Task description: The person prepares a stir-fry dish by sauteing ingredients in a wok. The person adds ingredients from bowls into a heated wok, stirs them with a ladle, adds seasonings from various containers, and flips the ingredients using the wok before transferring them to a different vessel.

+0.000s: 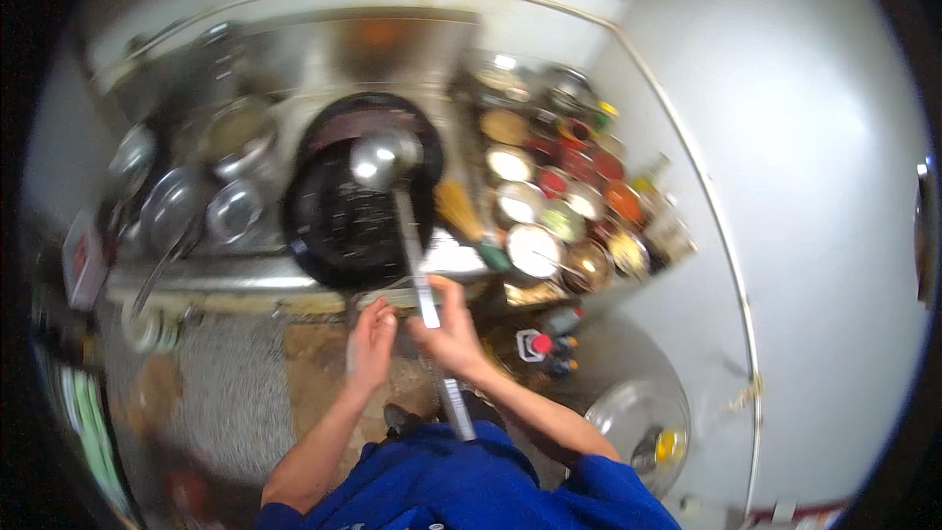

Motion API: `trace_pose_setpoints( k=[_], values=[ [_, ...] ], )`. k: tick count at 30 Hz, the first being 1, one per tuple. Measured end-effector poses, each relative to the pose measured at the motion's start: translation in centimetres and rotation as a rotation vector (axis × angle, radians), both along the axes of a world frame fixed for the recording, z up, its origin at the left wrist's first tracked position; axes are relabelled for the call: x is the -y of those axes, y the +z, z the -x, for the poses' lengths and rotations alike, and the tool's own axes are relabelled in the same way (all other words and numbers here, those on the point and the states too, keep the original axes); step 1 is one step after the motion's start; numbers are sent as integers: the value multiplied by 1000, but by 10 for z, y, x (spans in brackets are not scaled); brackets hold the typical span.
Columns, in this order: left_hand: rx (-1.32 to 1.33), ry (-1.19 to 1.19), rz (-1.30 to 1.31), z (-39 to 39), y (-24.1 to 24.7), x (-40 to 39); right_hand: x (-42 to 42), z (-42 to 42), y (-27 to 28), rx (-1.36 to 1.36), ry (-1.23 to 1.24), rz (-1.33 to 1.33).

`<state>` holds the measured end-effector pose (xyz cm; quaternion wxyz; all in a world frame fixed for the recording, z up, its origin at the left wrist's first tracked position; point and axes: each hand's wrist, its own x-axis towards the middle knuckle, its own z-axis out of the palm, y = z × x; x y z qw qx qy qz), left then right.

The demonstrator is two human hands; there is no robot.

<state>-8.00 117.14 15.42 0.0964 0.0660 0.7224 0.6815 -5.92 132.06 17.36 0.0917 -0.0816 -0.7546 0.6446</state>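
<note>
My right hand (450,335) grips the long metal handle of a ladle (411,239). The ladle's round bowl hangs over a large black wok (346,235), and its handle end points back at my blue shirt. Dark, shiny liquid or a wet surface shows inside the wok; blur hides which. My left hand (373,346) is just below the wok's near rim, with its fingers bent. Whether it holds the wok's handle cannot be made out.
Right of the wok lie a bamboo wok brush (458,210) and several bowls of seasonings (533,250). Metal strainers (175,202) and a pot (241,134) stand at the left. Bottles (563,353) and a large clear round container (647,419) are low at the right.
</note>
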Motion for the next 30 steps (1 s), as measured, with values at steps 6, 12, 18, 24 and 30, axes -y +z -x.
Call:
trace_pose_setpoints(
  k=[6,12,18,24,30],
  values=[
    [251,-382,-326,45,72,-111,-72,-9,52,-242,146,192],
    [126,-449,58,95,97,-193,-327,-19,-27,13,-749,26],
    [481,-728,182,127,98,-270,-561,33,-151,136,-850,-179],
    [505,-851,431,138,96,-316,-547,37,-99,21,-385,-759],
    [434,-949,631,142,103,-350,-558,31,-133,57,-395,-425]
  ],
)
